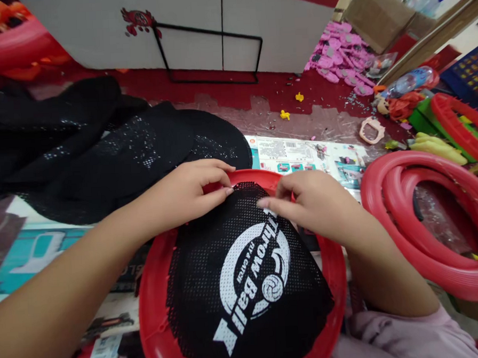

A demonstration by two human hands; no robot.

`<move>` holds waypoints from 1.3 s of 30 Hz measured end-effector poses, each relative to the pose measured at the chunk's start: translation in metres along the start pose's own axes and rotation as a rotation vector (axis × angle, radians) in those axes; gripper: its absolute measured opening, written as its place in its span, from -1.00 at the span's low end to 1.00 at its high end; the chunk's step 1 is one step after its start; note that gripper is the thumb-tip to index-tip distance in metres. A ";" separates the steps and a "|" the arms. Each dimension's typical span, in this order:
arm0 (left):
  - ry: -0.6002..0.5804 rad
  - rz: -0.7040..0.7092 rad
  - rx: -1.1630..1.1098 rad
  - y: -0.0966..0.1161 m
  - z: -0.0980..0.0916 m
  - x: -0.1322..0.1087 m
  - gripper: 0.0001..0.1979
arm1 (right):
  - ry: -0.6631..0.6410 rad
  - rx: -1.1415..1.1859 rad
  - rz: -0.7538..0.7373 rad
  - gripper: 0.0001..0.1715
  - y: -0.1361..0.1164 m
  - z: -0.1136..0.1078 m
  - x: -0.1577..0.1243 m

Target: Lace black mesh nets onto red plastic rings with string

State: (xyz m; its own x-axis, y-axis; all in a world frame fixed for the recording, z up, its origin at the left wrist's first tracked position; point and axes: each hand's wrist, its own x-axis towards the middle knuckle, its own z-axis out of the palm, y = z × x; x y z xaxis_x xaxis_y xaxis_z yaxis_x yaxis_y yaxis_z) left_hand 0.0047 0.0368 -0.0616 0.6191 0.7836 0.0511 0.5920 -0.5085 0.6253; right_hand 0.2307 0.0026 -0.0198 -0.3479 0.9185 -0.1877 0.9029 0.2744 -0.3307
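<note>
The left hand (201,190) and right hand (316,202) pinch the far edge of the white-printed black mesh fabric (202,288) lying over a round red plastic ring (152,295).

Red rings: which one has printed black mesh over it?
The front-centre ring: "Throw Ball" mesh lies over its opening; no other red ring shows any.

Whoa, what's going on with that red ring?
A person has both hands at the far edge of a black mesh printed "Throw Ball", which lies across the red ring. The left hand and right hand touch it side by side. A gap shows between mesh and ring near the right hand. More black mesh pieces lie to the left, and stacked red rings to the right.
</note>
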 end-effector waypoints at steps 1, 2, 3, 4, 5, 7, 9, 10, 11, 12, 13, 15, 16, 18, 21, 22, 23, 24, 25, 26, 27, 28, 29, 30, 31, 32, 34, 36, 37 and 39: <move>0.010 -0.007 -0.002 0.000 0.000 0.000 -0.77 | -0.043 -0.044 0.004 -0.52 -0.003 -0.001 -0.003; 0.024 -0.024 -0.008 0.000 0.001 0.000 -0.77 | -0.072 -0.093 0.006 -0.53 -0.005 -0.001 -0.005; 0.042 -0.045 -0.015 0.000 0.003 0.001 -0.78 | -0.089 -0.140 0.005 -0.57 -0.006 0.000 -0.006; 0.057 -0.068 -0.020 0.001 0.005 0.002 -0.79 | -0.100 -0.180 0.005 -0.62 -0.007 0.002 -0.006; 0.074 -0.089 -0.020 0.001 0.006 0.002 -0.81 | -0.111 -0.210 0.005 -0.68 -0.008 0.003 -0.006; 0.107 -0.122 0.009 0.002 0.009 0.003 -0.85 | -0.124 -0.245 0.010 -0.76 -0.007 0.005 -0.003; 0.129 -0.153 0.057 0.003 0.010 0.003 -0.81 | -0.118 -0.252 0.019 -0.75 -0.006 0.005 -0.001; 0.131 -0.166 0.075 0.003 0.009 0.003 -0.78 | -0.114 -0.246 0.021 -0.75 -0.006 0.004 0.000; 0.126 -0.172 0.088 0.004 0.009 0.003 -0.75 | -0.113 -0.237 0.022 -0.74 -0.005 0.003 0.000; 0.120 -0.168 0.100 0.004 0.008 0.003 -0.74 | -0.114 -0.224 0.022 -0.73 -0.004 0.002 0.000; 0.118 -0.149 0.111 0.005 0.008 0.003 -0.73 | -0.118 -0.207 0.019 -0.72 -0.004 0.001 0.001; 0.117 -0.070 0.123 0.008 0.007 0.003 -0.68 | -0.118 -0.164 0.012 -0.72 -0.003 0.000 0.001; 0.109 -0.024 0.120 0.009 0.007 0.003 -0.64 | -0.110 -0.145 0.013 -0.72 -0.002 -0.001 0.001; 0.054 0.047 0.113 0.013 0.006 0.002 -0.58 | -0.092 -0.114 0.017 -0.73 -0.001 0.000 0.003; -0.027 0.023 0.179 0.016 0.001 0.002 -0.55 | -0.094 -0.072 0.011 -0.73 -0.001 0.004 0.005; -0.035 0.004 0.218 0.017 -0.001 0.003 -0.56 | -0.098 -0.057 0.003 -0.73 -0.001 0.005 0.006; -0.038 -0.007 0.253 0.017 -0.002 0.003 -0.58 | -0.098 -0.044 -0.006 -0.73 -0.001 0.006 0.006; -0.036 -0.005 0.277 0.018 -0.003 0.005 -0.61 | -0.092 -0.038 -0.016 -0.73 -0.002 0.008 0.006; -0.031 0.015 0.282 0.019 -0.004 0.007 -0.63 | -0.081 -0.037 -0.024 -0.73 -0.002 0.009 0.006; -0.028 0.045 0.266 0.020 -0.003 0.009 -0.66 | -0.070 -0.040 -0.031 -0.74 -0.003 0.009 0.006; -0.030 0.074 0.232 0.021 -0.002 0.011 -0.67 | -0.059 -0.044 -0.035 -0.74 -0.004 0.010 0.006; -0.044 0.100 0.184 0.022 0.000 0.013 -0.68 | -0.052 -0.046 -0.038 -0.74 -0.004 0.011 0.007; -0.067 0.119 0.132 0.022 0.002 0.016 -0.69 | -0.046 -0.046 -0.037 -0.75 -0.004 0.012 0.007; -0.093 0.123 0.088 0.021 0.004 0.017 -0.68 | -0.042 -0.040 -0.035 -0.75 -0.004 0.013 0.008; -0.111 0.112 0.059 0.021 0.005 0.018 -0.68 | -0.039 -0.029 -0.041 -0.75 -0.004 0.013 0.009; -0.115 0.092 0.042 0.020 0.006 0.018 -0.69 | -0.039 -0.011 -0.058 -0.75 -0.004 0.014 0.009; -0.086 0.044 0.023 0.018 0.006 0.017 -0.71 | -0.038 0.023 -0.117 -0.74 -0.003 0.016 0.011; -0.044 -0.004 -0.003 0.017 0.005 0.014 -0.73 | -0.035 0.041 -0.178 -0.73 -0.003 0.018 0.011; -0.034 -0.018 -0.021 0.016 0.005 0.013 -0.75 | -0.032 0.048 -0.203 -0.72 -0.002 0.019 0.011; -0.023 -0.017 -0.055 0.015 0.005 0.012 -0.82 | -0.019 0.080 -0.246 -0.71 -0.002 0.019 0.009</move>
State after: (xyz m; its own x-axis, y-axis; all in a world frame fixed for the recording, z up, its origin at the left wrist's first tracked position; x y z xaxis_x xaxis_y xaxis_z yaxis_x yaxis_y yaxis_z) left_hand 0.0236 0.0364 -0.0553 0.6214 0.7831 0.0224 0.5739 -0.4745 0.6675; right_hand 0.2206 0.0051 -0.0382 -0.5596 0.8214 -0.1099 0.7681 0.4643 -0.4409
